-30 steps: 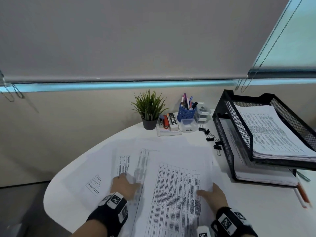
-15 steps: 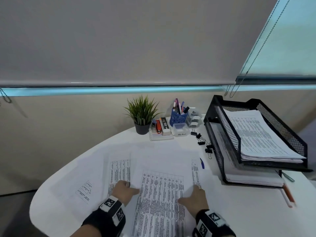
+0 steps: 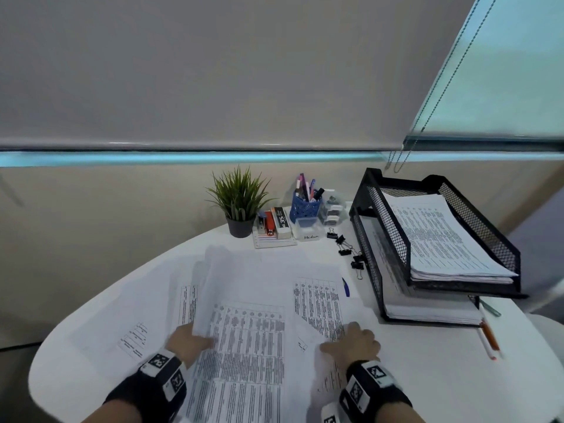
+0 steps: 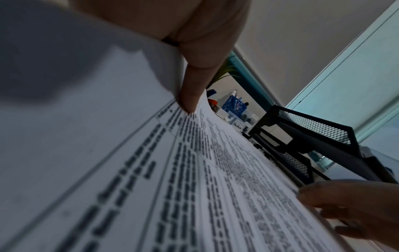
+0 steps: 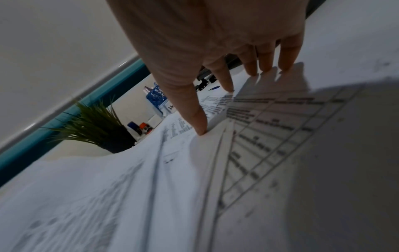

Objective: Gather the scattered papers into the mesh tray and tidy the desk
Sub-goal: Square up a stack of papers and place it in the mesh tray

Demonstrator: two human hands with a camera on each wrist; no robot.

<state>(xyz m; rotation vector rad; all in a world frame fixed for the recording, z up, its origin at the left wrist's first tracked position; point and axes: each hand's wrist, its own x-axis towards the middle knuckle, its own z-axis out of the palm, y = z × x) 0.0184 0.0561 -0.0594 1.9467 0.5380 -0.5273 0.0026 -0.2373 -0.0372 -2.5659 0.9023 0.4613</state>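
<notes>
- Head view, far left: loose printed sheets (image 3: pixel 134 337) lie flat near the rounded left edge of the white desk (image 3: pixel 427 377), with bare desk beyond them before the drop.
- Left hand (image 3: pixel 190 343): it grips the lifted left edge of the middle sheet (image 3: pixel 244 340). In the left wrist view the thumb (image 4: pixel 192 88) lies on the printed face, and the other fingers are hidden beneath the paper, so their spread cannot be told.
- Middle sheet: its long axis runs away from the person, and the left margin curls upward while the remainder lies on the papers below.
- Right hand (image 3: pixel 354 340): it rests flat on the right-hand sheet (image 3: pixel 317 303), fingers straight and slightly apart, tips pressing the paper in the right wrist view (image 5: pixel 226 83).
- A blue pen (image 3: pixel 345 287) lies just beyond the sheets' right margin. Binder clips (image 3: pixel 351 254) sit between the papers and the tray.
- Mesh tray (image 3: pixel 381 239): two tiers at far right, both already holding stacks. It lies right of both hands, and the right hand is nearer.
- Judgement: the papers must travel rightward, and the clips and pen stand in that path. Bare desk lies in front of the tray.
- An orange pencil (image 3: pixel 489 335) lies near the right desk edge.
</notes>
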